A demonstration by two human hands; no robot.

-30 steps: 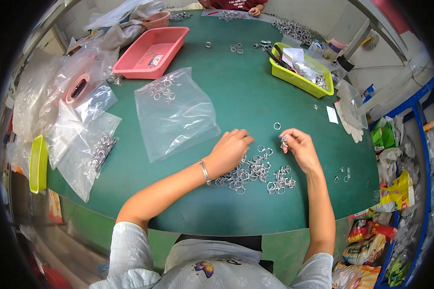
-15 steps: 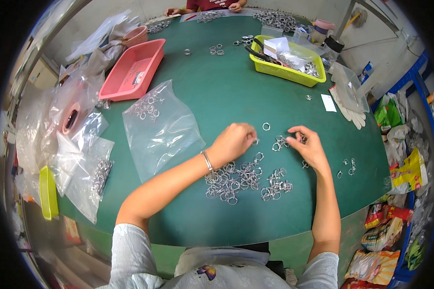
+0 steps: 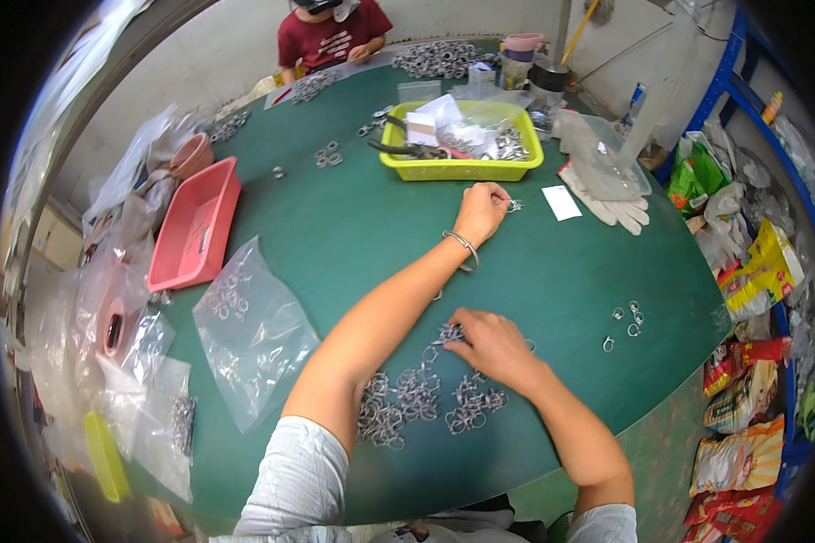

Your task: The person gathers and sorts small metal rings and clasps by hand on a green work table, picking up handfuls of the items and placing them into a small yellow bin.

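My left hand reaches far across the green table, its fingertips pinched at a small silver metal ring beside a white card. My right hand curls its thumb and fingers around a cluster of the same metal rings, partly hidden by the fingers. Just below it lie a larger loose pile of rings and a smaller pile. My left forearm passes over the table left of the right hand and covers part of the surface.
A yellow-green basket holds bags, papers and black-handled pliers. At left are a pink tray and a clear plastic bag with rings inside. White gloves lie at right, near several loose rings. A person in red sits opposite.
My left hand has stretched forward and right, from near the piles to the ring by the card. My right hand has moved left, toward the piles, with rings at its fingers. The view has shifted.
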